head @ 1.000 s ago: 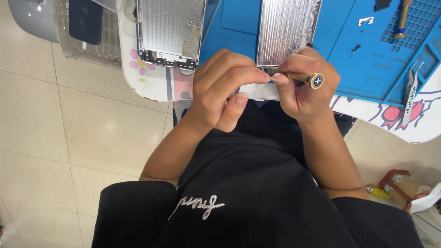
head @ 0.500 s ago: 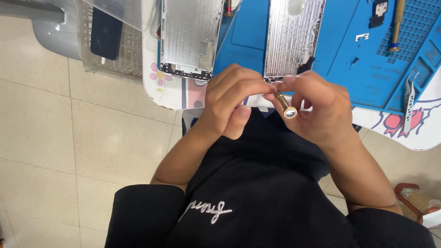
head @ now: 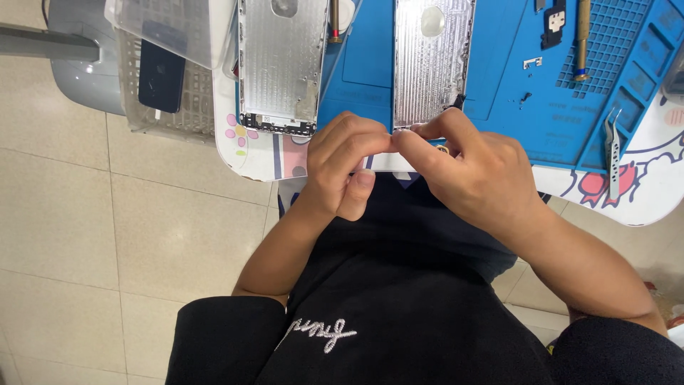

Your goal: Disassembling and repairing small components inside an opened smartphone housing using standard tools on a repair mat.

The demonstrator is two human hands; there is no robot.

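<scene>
My left hand [head: 345, 160] and my right hand [head: 474, 175] meet fingertip to fingertip at the near edge of the table, just under the lower edge of a bare silver phone housing [head: 432, 64] lying on a blue work mat [head: 513, 107]. My right hand is closed around a small brass-tipped screwdriver [head: 443, 149], of which only a bit shows between the fingers. My left fingers are curled, with the thumb tucked below. What they pinch is hidden.
A second silver phone housing [head: 279, 64] lies to the left on the white printed table [head: 253, 153]. A plastic basket [head: 167, 107] holds a dark phone [head: 162, 75]. On the mat lie another brass screwdriver [head: 582, 39], small parts [head: 553, 21] and, at the right, tweezers [head: 613, 153].
Both hands have drawn up to the housing's lower edge. The screwdriver's round end, plainly seen before, is now mostly hidden behind my right fingers.
</scene>
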